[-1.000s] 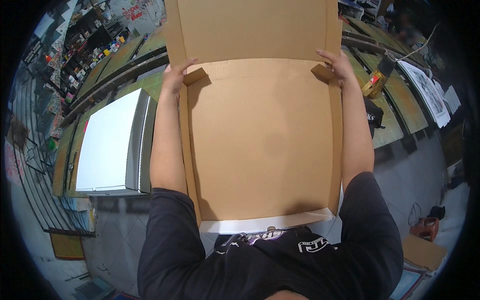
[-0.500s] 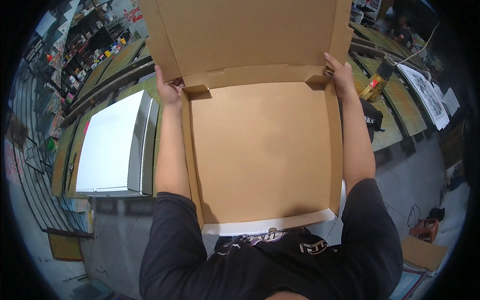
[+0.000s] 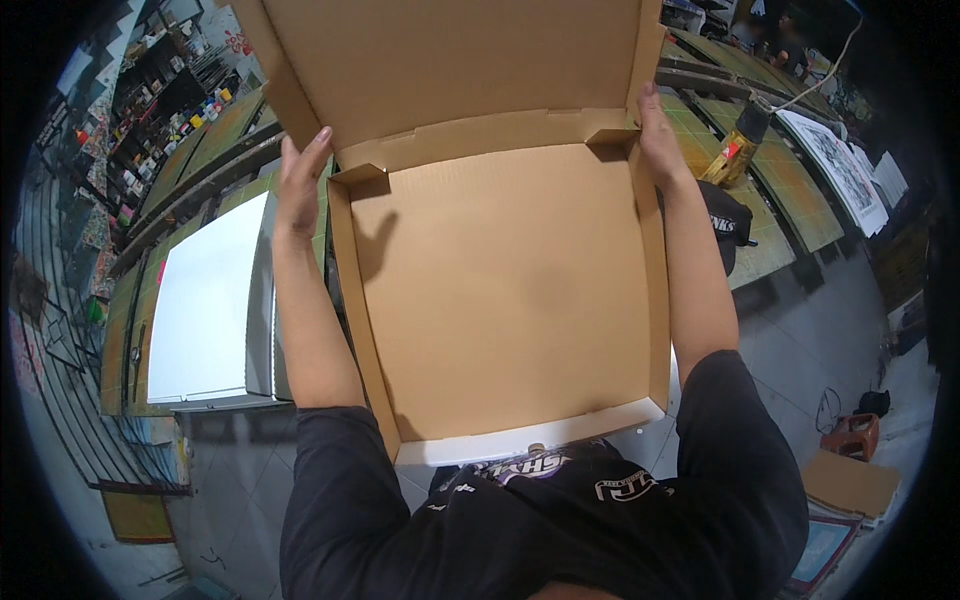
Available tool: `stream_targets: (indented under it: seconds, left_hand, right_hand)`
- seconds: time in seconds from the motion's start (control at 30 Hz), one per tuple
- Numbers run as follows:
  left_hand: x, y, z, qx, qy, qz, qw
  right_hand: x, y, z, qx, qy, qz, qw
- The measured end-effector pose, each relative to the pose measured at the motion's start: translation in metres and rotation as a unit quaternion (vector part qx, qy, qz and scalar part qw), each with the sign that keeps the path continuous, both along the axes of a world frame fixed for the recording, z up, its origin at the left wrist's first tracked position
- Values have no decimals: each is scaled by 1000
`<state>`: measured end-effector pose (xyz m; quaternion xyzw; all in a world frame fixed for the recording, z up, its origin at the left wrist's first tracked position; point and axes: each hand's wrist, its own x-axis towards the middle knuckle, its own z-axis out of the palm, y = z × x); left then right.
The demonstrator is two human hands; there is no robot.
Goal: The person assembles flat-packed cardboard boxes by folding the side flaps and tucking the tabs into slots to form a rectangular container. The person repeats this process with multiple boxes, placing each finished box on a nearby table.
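A shallow cardboard box (image 3: 510,290), brown inside with a white outer front edge, lies open in front of my body. Its lid (image 3: 460,60) stands raised at the far side, with side flaps folded inward. My left hand (image 3: 300,185) is beside the box's far left corner, thumb and fingers stretched apart, holding nothing visible. Against the right side of the lid's hinge rests my right hand (image 3: 660,140), its fingers extended upward along the flap. Part of those fingers is hidden by the cardboard. Small tabs stick inward at both far corners.
White closed boxes (image 3: 210,305) are stacked on the table at left. A yellow-and-black heat gun (image 3: 735,150) with a cord, a black cap-like item (image 3: 728,225) and printed sheets (image 3: 835,170) lie at right. Farther off are cluttered shelves; a red container (image 3: 850,436) stands on the floor.
My left hand has come off the box corner and spread its fingers. The right hand's fingers have straightened along the lid flap. The box appears slightly shifted left and up in view.
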<state>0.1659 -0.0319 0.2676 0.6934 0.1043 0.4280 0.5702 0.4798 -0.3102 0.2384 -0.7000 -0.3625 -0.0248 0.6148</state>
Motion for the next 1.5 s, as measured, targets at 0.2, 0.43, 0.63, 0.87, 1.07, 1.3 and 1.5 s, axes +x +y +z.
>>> stream_targets:
  seconds: [0.2, 0.43, 0.63, 0.87, 1.07, 1.3, 1.5]
  left_hand:
    - [0, 11, -14, -75, -16, -76, 994]
    - [-5, -15, -27, -86, 87, -72, 990]
    - [4, 30, -42, 42, 252, 51, 965]
    - [35, 79, -105, -139, -3, 143, 980]
    - [61, 70, -134, -101, -32, 235, 966]
    - [71, 79, -155, -110, -33, 258, 959]
    - [69, 76, -158, -150, -31, 248, 957]
  right_hand:
    - [-21, 7, 10, 19, 39, 60, 997]
    - [-25, 11, 7, 67, 118, 19, 991]
    - [-14, 25, -5, -165, -11, -91, 982]
    - [-15, 63, -32, -118, 62, -85, 987]
    - [-85, 124, -76, -28, -404, -152, 902]
    - [-164, 218, -134, -139, -69, 206, 966]
    - [-172, 240, -149, -223, -154, 152, 951]
